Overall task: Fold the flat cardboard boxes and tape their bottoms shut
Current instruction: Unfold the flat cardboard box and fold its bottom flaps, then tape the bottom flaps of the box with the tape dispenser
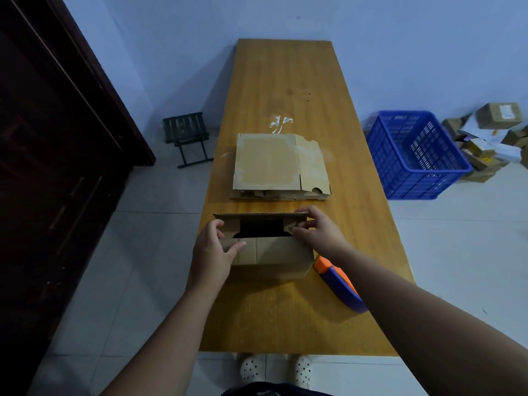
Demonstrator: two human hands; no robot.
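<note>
Here, the box [271,254] shows plain cardboard; a parcel's [489,119] label [506,111] seems illegible.

Two bare forearms reach up from the bottom edge of the frame toward its centre, the left from the lower left and the right from the lower right corner. The left hand [213,248] grips the left end of a cardboard box [271,260], with its fingers curled over the top edge and its thumb laid across the near flap. The right hand [317,230], back upward, pinches the box's right end, fingers on the far flap and thumb pointing left just below them.
</note>
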